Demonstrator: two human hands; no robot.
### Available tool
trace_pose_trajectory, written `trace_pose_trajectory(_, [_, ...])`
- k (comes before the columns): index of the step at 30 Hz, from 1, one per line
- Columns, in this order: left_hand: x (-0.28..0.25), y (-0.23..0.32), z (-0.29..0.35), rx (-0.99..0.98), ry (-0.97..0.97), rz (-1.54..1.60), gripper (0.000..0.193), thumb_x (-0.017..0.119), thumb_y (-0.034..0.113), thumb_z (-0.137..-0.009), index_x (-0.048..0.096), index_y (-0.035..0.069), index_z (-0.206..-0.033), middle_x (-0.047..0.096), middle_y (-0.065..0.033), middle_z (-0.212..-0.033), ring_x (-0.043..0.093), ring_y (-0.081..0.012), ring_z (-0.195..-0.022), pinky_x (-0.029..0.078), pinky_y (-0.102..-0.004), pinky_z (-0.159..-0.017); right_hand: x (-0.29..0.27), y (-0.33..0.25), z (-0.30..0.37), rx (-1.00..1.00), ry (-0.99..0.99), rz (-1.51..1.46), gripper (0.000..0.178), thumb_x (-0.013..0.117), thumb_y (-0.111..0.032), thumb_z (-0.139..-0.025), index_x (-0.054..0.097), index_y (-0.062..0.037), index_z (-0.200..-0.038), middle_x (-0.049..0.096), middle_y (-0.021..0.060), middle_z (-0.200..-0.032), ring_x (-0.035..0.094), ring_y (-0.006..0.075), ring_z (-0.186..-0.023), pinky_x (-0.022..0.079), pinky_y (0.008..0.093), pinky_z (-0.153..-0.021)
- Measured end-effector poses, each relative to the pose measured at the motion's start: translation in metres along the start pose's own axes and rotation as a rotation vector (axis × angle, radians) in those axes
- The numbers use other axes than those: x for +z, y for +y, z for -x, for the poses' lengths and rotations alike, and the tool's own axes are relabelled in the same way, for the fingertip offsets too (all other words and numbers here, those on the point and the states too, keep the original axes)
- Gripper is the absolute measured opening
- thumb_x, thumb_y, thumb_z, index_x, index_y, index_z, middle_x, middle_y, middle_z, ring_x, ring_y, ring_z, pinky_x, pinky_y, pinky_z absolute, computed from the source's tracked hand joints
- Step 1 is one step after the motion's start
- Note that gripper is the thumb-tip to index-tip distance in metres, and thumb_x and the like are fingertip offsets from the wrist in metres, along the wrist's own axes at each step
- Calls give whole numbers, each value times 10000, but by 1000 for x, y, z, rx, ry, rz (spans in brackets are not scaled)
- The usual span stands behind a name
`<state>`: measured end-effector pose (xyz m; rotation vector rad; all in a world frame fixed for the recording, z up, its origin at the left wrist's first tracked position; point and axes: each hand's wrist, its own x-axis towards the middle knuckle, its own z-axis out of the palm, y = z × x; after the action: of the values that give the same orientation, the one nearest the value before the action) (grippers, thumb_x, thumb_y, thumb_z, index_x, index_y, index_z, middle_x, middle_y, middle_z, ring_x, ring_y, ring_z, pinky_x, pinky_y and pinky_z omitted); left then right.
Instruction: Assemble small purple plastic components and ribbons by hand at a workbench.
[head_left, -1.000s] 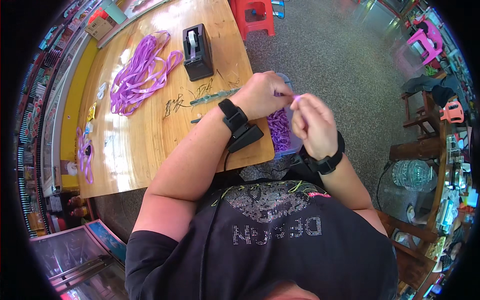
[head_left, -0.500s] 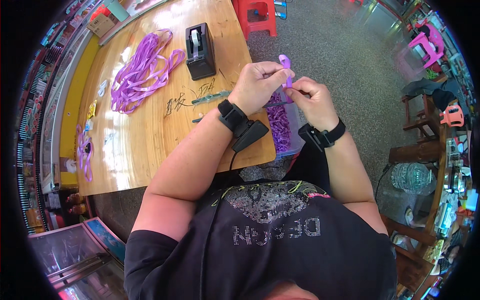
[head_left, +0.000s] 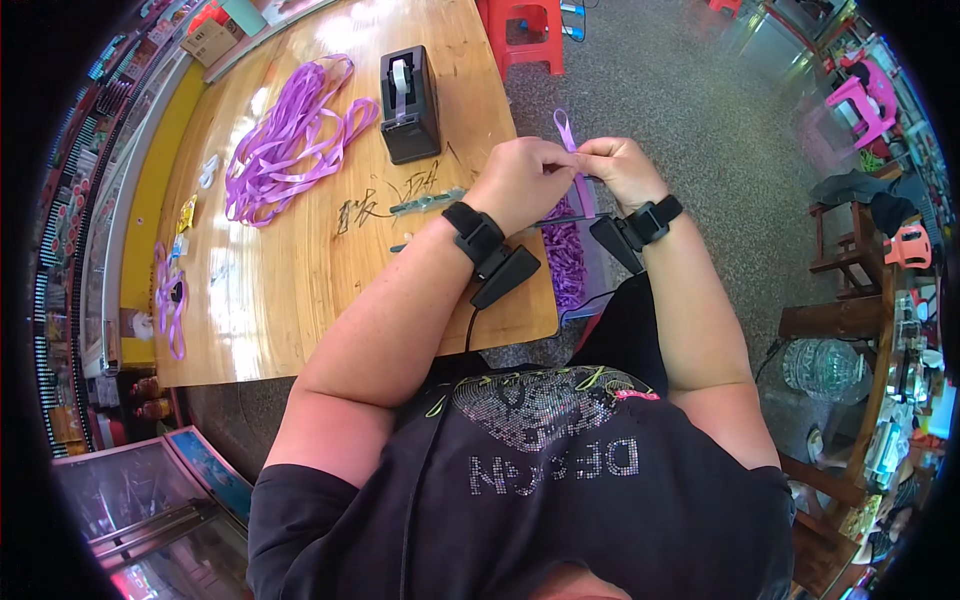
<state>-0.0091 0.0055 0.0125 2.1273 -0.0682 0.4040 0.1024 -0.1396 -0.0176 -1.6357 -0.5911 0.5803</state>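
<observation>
left hand (head_left: 522, 182) + right hand (head_left: 627, 174): both pinching looped purple ribbon (head_left: 583, 197) | loc: off worktop (head_left: 300, 285) right edge, over clear bin (head_left: 598, 268) | risk: slack pinch could let loop slip open; dropped ribbon may get lost among purple pieces (head_left: 567, 268)

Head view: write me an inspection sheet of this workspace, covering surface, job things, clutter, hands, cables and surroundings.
Surface: wooden table, dark marks drawn on it.
Job things: ribbon between the hands, its upper end looped; bin below, holding purple pieces.
Clutter: ribbon pile and tape dispenser on the table.
Hands: left hand and right hand meet, fingers pinching the ribbon.
Cables: black cable from left wrist device.
Surroundings: red stool, clear bottle.
</observation>
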Motion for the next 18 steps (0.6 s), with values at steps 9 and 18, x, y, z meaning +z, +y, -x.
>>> trace_pose_trajectory(9, [-1, -3, -2, 207, -102, -221, 175, 605, 78, -765, 692, 41, -912, 641, -160, -838, 611, -323, -779, 497, -370, -713, -3, 25, -4, 254, 25, -320, 114, 659, -174, -805, 670, -62, -826, 630, 18, -732, 520, 77, -563, 392, 214, -525])
trace_pose_trajectory(18, [-1, -7, -4, 210, -159, -224, 219, 564, 65, -744, 686, 45, -925, 642, -167, -841, 601, -340, -807, 490, -394, -729, 9, 51, 25, -39, -67, -758, 265, 447, -86, -884, 580, 3, -1096, 609, 107, -1098, 563, 175, -1018, 421, 329, -892])
